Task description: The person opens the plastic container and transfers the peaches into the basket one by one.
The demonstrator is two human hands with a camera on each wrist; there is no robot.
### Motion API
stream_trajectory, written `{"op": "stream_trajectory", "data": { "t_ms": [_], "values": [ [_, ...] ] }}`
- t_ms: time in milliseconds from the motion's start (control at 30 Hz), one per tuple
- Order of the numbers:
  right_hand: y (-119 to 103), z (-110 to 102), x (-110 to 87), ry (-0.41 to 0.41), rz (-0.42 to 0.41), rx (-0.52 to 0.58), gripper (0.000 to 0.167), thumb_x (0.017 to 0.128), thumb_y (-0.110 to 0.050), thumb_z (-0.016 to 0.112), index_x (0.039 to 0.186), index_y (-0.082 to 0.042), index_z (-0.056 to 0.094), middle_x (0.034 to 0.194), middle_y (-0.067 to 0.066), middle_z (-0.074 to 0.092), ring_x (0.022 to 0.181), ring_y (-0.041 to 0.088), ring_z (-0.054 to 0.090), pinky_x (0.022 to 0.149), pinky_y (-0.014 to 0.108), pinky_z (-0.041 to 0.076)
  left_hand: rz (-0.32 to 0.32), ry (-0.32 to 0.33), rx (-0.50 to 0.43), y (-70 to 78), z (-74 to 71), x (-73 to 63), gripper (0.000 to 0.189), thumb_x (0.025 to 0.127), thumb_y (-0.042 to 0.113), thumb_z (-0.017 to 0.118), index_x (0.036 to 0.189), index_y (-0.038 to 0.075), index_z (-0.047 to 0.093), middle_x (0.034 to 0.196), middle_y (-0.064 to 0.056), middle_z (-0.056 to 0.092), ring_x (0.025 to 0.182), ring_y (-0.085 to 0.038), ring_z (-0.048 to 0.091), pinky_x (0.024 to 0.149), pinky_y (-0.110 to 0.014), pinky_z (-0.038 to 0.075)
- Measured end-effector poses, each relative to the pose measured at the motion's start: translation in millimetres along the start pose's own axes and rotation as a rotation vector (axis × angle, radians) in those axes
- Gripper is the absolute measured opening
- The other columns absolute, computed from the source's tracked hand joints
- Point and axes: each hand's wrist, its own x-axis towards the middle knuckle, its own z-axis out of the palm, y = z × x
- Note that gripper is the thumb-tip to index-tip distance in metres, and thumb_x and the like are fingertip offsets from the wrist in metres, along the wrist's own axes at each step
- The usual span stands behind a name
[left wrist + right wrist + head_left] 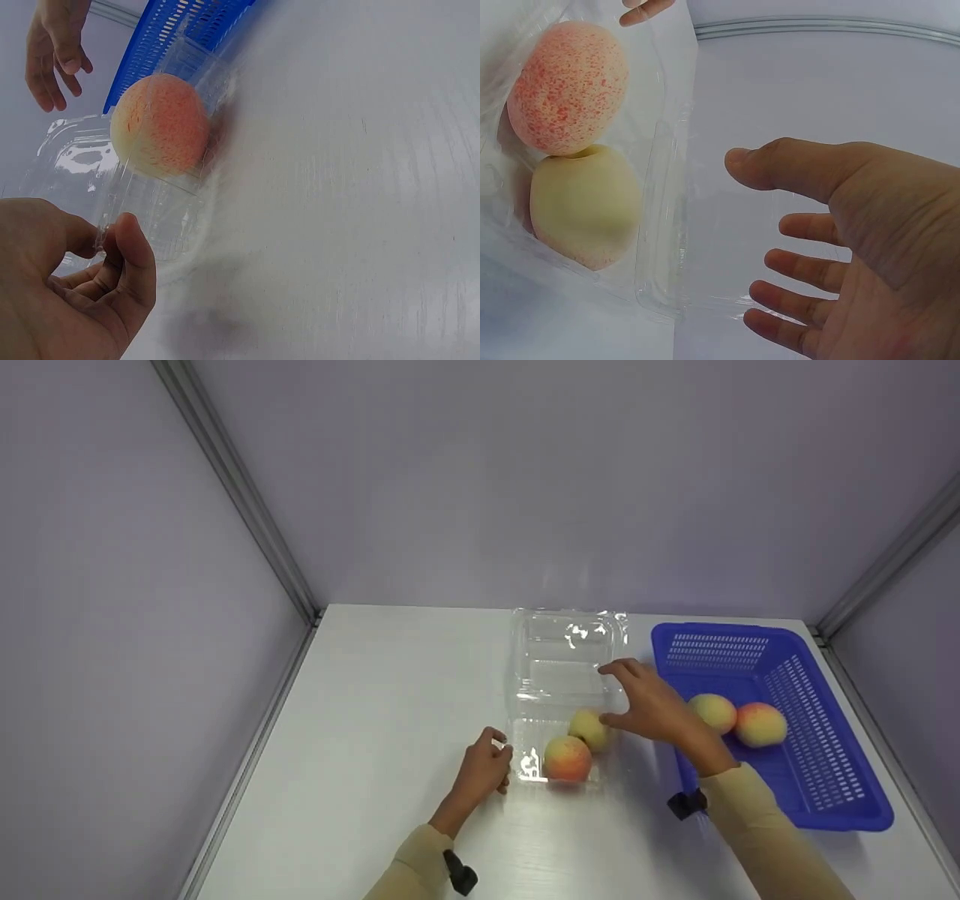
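Note:
A clear plastic clamshell box (525, 750) lies with its lid (566, 649) folded back toward the rear wall. Inside its near half sit two peaches, a red-and-yellow peach (568, 759) in front and a paler peach (589, 729) behind, touching each other. My left hand (484, 765) pinches the box's left rim between thumb and fingers, as the left wrist view shows. Above the box's right side is my right hand (649, 705), thumb and fingers spread apart with nothing between them. In the right wrist view both peaches appear left of that right hand (840, 247).
A blue plastic basket (825, 735) stands on the right of the white table (360, 720). It holds a pale peach (712, 712) and a redder peach (761, 725). Grey wall panels with metal edging (247, 510) enclose the table at the back and sides.

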Motion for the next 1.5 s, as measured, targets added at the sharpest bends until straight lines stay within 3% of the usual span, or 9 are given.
{"op": "stream_trajectory", "data": {
  "t_ms": [433, 667, 900, 1267, 1500],
  "values": [
    [-1.5, 20.5, 2.4, -0.024, -0.035, 0.013, 0.07, 0.081, -0.016, 0.089, 0.142, -0.002, 0.058, 0.145, 0.022, 0.057, 0.134, 0.047, 0.054, 0.11, 0.065, 0.049, -0.02, 0.016, 0.004, 0.0, 0.2, 0.2, 0.027, 0.109, 0.014, 0.055, 0.129, -0.005, 0.054, 0.072, -0.001, 0.061, 0.05, -0.009, 0.057, 0.047, -0.023, 0.052],
    [0.9, 28.7, 1.6, -0.05, -0.022, 0.018, 0.07, 0.08, -0.018, 0.088, 0.142, -0.004, 0.058, 0.146, 0.02, 0.057, 0.133, 0.045, 0.055, 0.105, 0.064, 0.052, -0.015, 0.018, -0.004, -2.2, 1.2, 0.0, 0.027, 0.109, 0.013, 0.056, 0.13, -0.004, 0.054, 0.075, -0.005, 0.063, 0.051, -0.009, 0.057, 0.048, -0.023, 0.052],
    [5.2, 39.2, -0.9, -0.026, -0.063, 0.001, 0.069, 0.077, -0.014, 0.089, 0.137, 0.0, 0.059, 0.14, 0.023, 0.059, 0.129, 0.048, 0.057, 0.104, 0.062, 0.053, -0.003, 0.01, -0.005, 0.1, 1.4, -1.8, 0.027, 0.109, 0.012, 0.054, 0.13, -0.005, 0.053, 0.077, -0.015, 0.067, 0.049, -0.009, 0.056, 0.047, -0.022, 0.052],
    [7.6, 51.4, -0.7, -0.077, 0.035, 0.015, 0.064, 0.076, -0.016, 0.087, 0.134, -0.002, 0.063, 0.141, 0.022, 0.059, 0.132, 0.047, 0.055, 0.106, 0.063, 0.052, 0.012, 0.015, -0.025, 1.2, 0.5, -2.7, 0.026, 0.108, 0.01, 0.055, 0.128, -0.006, 0.054, 0.076, -0.012, 0.066, 0.051, -0.009, 0.057, 0.047, -0.024, 0.054],
    [7.8, 55.3, -3.4, -0.081, 0.023, -0.001, 0.056, 0.082, -0.019, 0.087, 0.131, -0.002, 0.065, 0.136, 0.02, 0.062, 0.128, 0.046, 0.058, 0.104, 0.062, 0.054, 0.002, 0.019, -0.011, 2.3, 0.7, -2.1, 0.026, 0.109, 0.011, 0.055, 0.129, -0.006, 0.054, 0.073, -0.004, 0.062, 0.051, -0.009, 0.057, 0.047, -0.023, 0.053]
  ]
}}
